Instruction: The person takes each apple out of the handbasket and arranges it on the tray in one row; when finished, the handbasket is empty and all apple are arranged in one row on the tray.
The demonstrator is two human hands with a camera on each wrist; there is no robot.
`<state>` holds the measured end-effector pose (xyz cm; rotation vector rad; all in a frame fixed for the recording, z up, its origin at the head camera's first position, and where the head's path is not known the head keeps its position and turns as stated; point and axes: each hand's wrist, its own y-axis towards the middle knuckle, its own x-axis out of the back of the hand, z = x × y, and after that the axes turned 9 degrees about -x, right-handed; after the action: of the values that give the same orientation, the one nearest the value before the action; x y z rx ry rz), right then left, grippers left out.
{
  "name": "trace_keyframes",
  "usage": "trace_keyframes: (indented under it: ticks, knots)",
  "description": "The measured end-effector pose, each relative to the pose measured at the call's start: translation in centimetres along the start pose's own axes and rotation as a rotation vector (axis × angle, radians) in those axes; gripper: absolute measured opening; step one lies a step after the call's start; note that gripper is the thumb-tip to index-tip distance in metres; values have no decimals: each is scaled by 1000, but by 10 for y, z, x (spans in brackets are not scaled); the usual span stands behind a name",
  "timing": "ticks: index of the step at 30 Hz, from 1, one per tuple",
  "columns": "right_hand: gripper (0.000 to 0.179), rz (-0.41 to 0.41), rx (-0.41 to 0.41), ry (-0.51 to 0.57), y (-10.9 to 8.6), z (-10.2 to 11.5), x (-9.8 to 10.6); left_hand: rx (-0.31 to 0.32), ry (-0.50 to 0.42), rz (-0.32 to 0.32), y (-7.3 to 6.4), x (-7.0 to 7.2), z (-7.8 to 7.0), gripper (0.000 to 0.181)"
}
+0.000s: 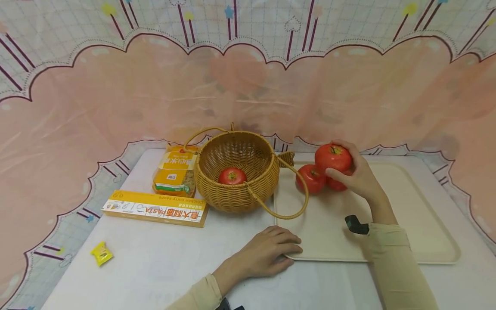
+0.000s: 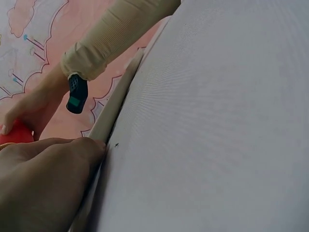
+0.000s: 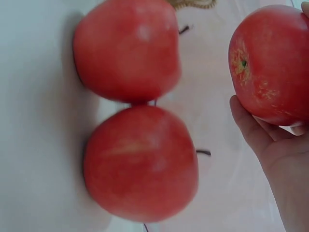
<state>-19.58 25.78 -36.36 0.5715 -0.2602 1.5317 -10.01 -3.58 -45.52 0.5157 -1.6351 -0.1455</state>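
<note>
We judge the step in hand to be a pick-up: our right hand point(image 1: 358, 173) grips a red apple point(image 1: 332, 157), fingers and thumb around its sides, and holds it up over the tray point(image 1: 420, 224). In the right wrist view it is clear of the two remaining apples, the left one point(image 1: 311, 179) and the right one point(image 3: 141, 164), which sit side by side on the tray. Our left hand point(image 1: 267, 253) rests at the tray's near left corner, fingers loosely extended over the rim and holding nothing up; it may be steadying the tray.

One apple point(image 1: 232, 175) already lies in the wicker basket point(image 1: 236, 200) on the bench point(image 1: 155, 267), just left of the tray, so we take the basket as the likely place for the held one. If so, the next move calls for a leftward carry, high enough to clear the other apples and the basket's front handle point(image 1: 286, 217), which loops out over the tray's left edge. We would then lower the apple gently beside the first and loosen our fingers only once it is supported.
</note>
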Motion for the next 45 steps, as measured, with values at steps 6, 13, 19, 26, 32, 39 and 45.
trace_keyframes:
  ticks: [6,13,19,26,32,39,45]
  knots:
    - [71,-31,38,105,0,-10,11,-6,1,24,1,-1,3,27]
    - [72,-58,48,164,1,-22,20,2,-25,31,1,0,5,27]
    - [71,-86,35,199,-1,-26,25,4,-33,32,1,1,6,29]
    - [68,-117,-8,145,-5,-40,29,7,-48,24,0,-1,4,29]
    - [67,-150,-15,153,-7,-53,35,3,-29,24,0,-2,4,29]
    - [68,-189,-94,103,-10,-60,41,5,-40,13,1,-4,3,29]
    - [69,-210,-150,108,-12,-64,45,6,-48,14,2,-5,3,29]
